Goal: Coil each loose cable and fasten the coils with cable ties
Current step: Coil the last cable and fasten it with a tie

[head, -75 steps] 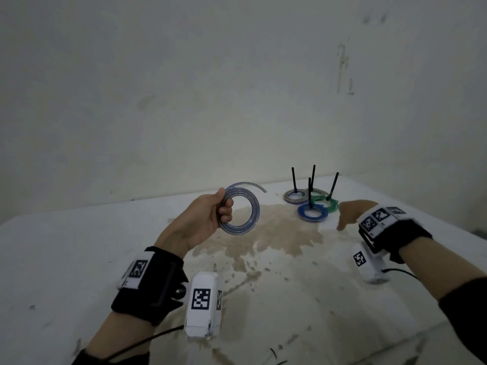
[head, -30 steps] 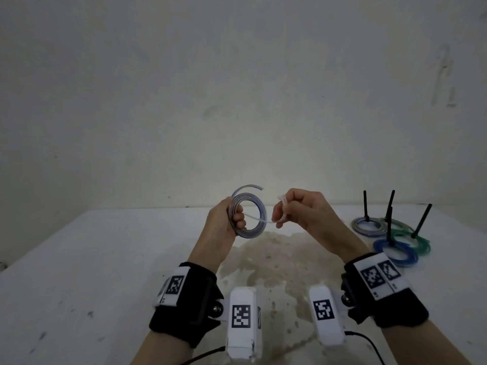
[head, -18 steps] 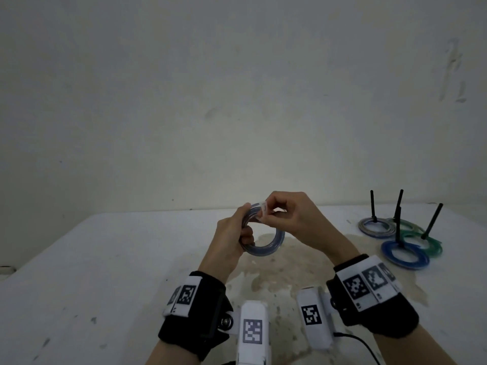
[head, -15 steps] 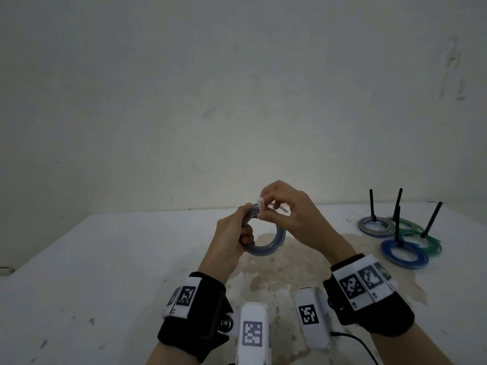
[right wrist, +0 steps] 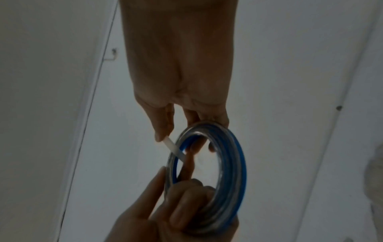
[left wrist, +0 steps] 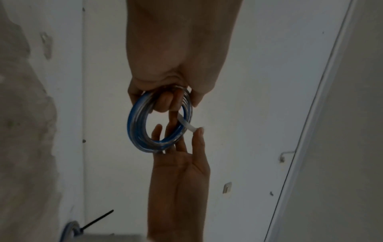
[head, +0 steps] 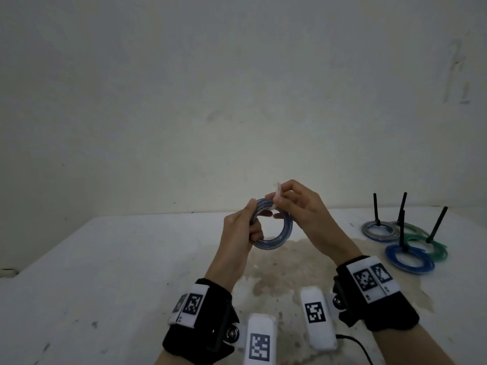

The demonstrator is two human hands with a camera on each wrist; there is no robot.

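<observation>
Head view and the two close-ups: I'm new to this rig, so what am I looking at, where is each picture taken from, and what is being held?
No machine here: a person works with bare hands, wearing a camera on the head and one on each wrist. The head view looks down at a white table. The left hand grips a blue and clear cable coil in the air. The right hand pinches a white cable tie that runs to the coil's rim. The close-ups look along each wrist: the left wrist view shows the tie crossing the coil. At the table's far right lie coils with black ties sticking up.
</observation>
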